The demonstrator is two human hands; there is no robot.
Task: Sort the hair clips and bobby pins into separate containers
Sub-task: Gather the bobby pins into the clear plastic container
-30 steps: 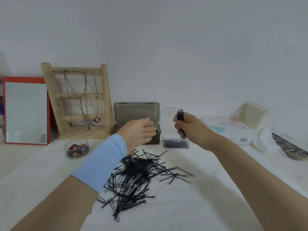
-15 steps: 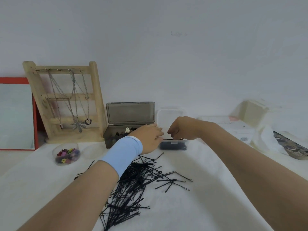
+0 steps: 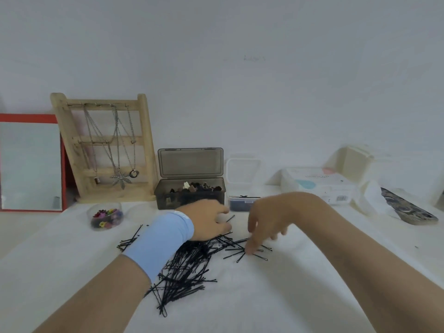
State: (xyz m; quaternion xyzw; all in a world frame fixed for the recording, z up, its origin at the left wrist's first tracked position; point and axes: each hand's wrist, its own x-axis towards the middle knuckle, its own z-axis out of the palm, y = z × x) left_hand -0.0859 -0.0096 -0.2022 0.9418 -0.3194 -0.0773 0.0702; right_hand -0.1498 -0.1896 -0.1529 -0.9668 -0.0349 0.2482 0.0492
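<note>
White table (image 3: 300, 296), cloth-covered. Main bobby pin pile (image 3: 189, 267) lies centre, under and just right of the left forearm. It is a long heap running near-to-far, and most pins point roughly away from the person.

Grey box (image 3: 168, 199) at the back, lid up, holds dark hair clips. Small clear tub (image 3: 242, 205) touches its right side, lid up, with bobby pins already inside.

Left hand (image 3: 206, 219) sits knuckles-up on the far end of the pile, fingers curled down. One pin pokes out by the fingertips; can't tell if it's gripped or just lying there.

Right hand (image 3: 269, 217) is spread, fingers pointing down, holding nothing. One fingertip (image 3: 248, 249) touches the stray pins (image 3: 240, 253).

Key relation: the strays fan out at the pile's right edge, lying mostly left-right and crossing each other, directly under the right hand, so the right hand is the nearer one. The tub is straight beyond that hand, near. Likely next step is a pinch from above, then a short forward carry. The crossed pins may drag neighbours along.
</note>
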